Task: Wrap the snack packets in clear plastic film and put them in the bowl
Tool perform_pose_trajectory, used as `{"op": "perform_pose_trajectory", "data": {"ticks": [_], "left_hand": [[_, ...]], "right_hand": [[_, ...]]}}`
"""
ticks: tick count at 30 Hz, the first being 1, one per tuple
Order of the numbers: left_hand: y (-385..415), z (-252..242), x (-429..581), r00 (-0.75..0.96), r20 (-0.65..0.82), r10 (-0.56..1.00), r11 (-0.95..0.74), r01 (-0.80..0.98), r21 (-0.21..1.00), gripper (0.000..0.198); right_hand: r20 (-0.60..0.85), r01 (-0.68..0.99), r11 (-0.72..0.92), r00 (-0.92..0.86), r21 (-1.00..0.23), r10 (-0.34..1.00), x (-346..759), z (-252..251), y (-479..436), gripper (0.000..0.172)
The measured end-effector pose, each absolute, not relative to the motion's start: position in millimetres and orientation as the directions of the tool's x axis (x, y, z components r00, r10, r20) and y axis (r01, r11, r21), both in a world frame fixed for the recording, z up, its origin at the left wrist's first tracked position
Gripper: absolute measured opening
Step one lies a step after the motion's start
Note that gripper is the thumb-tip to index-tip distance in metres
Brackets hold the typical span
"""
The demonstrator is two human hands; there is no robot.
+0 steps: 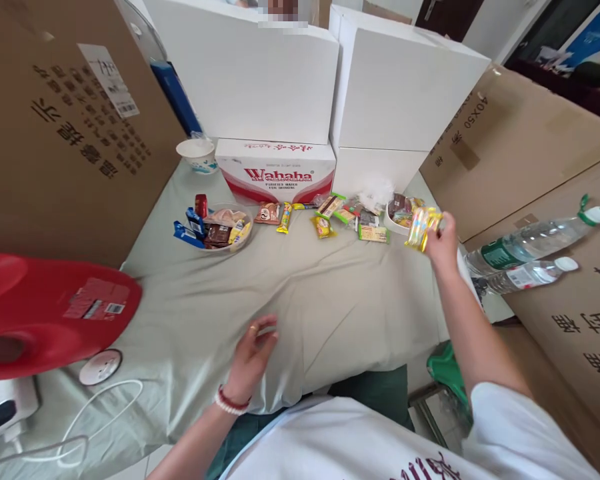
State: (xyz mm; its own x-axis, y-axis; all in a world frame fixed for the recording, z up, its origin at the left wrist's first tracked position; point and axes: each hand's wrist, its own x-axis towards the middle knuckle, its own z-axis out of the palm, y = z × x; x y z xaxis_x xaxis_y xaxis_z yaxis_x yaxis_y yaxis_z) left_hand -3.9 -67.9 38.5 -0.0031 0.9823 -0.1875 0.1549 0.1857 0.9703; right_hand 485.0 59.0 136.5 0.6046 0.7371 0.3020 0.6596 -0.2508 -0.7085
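My right hand (443, 243) is stretched out to the right side of the table and is closed on a few yellow snack packets (422, 227), held just above the cloth beside a white dish of sweets (399, 211). My left hand (253, 353) hovers low near the front edge of the pale green tablecloth (280, 293), fingers loosely spread and curled, holding nothing. A clear bowl of wrapped snacks (223, 228) sits at the left. Loose snack packets (330, 217) lie in a row between the bowl and the dish.
A Wahaha water carton (275, 170) and white boxes (400, 93) stand at the back, with a paper cup (197, 155) to the left. Brown cartons flank both sides. Two water bottles (530, 257) lie on the right carton. A red plastic object (45, 313) and white cable (75, 427) lie left.
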Motion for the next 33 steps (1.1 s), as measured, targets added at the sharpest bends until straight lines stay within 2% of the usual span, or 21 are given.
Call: {"op": "perform_pose_trajectory", "data": {"ticks": [3, 6, 10, 14, 16, 19, 20, 22, 24, 28, 33], "left_hand": [[-85.3, 33.6, -38.2, -0.102, -0.109, 0.989, 0.136, 0.323, 0.936, 0.037], [-105.0, 29.6, -59.2, -0.195, -0.06, 0.979, 0.138, 0.417, 0.898, 0.034], [-123.7, 31.7, -70.0, -0.333, 0.042, 0.942, 0.149, 0.528, 0.836, 0.031], [-101.7, 48.0, -63.8, -0.275, 0.264, 0.925, -0.022, 0.653, 0.757, 0.022], [-66.2, 55.0, -57.6, -0.219, 0.312, 0.924, -0.097, 0.658, 0.747, 0.022], [8.4, 60.4, -50.6, -0.217, 0.385, 0.897, -0.143, 0.682, 0.717, 0.025], [34.7, 61.5, -49.4, -0.224, 0.404, 0.887, -0.142, 0.699, 0.7, 0.028], [82.5, 62.8, -48.1, -0.218, 0.418, 0.882, -0.152, 0.707, 0.69, 0.037], [118.4, 62.4, -47.3, -0.213, 0.396, 0.893, -0.15, 0.689, 0.709, 0.033], [139.7, 55.9, -45.2, -0.194, 0.346, 0.918, -0.15, 0.637, 0.756, 0.005], [73.8, 49.0, -31.8, -0.013, 0.356, 0.934, -0.304, 0.491, 0.816, 0.008]], "right_hand": [[0.347, 0.747, -0.342, 0.596, -0.569, 0.724, 525.2, 168.5, 144.4, 0.052], [0.33, 0.762, -0.379, 0.592, -0.525, 0.735, 525.7, 163.9, 197.1, 0.06], [0.315, 0.784, -0.392, 0.572, -0.481, 0.758, 503.5, 133.2, 214.5, 0.065], [0.321, 0.816, -0.396, 0.542, -0.421, 0.777, 495.5, 135.9, 212.2, 0.067], [0.39, 0.86, -0.337, 0.482, -0.384, 0.785, 494.3, 147.2, 201.1, 0.065], [0.642, 0.984, -0.056, 0.154, -0.17, 0.751, 479.9, 151.9, 153.0, 0.054], [0.665, 0.994, 0.028, 0.049, -0.105, 0.745, 471.5, 146.1, 127.5, 0.049], [0.681, 0.989, 0.139, -0.07, -0.047, 0.729, 454.0, 121.9, 65.9, 0.041], [0.655, 0.977, 0.207, -0.128, -0.045, 0.745, 440.4, 86.3, -1.4, 0.032], [0.524, 0.96, 0.236, -0.125, -0.151, 0.842, 427.1, 20.9, -115.5, 0.026], [0.471, 0.95, 0.119, 0.033, -0.288, 0.881, 418.8, -9.6, -171.4, 0.029]]}}
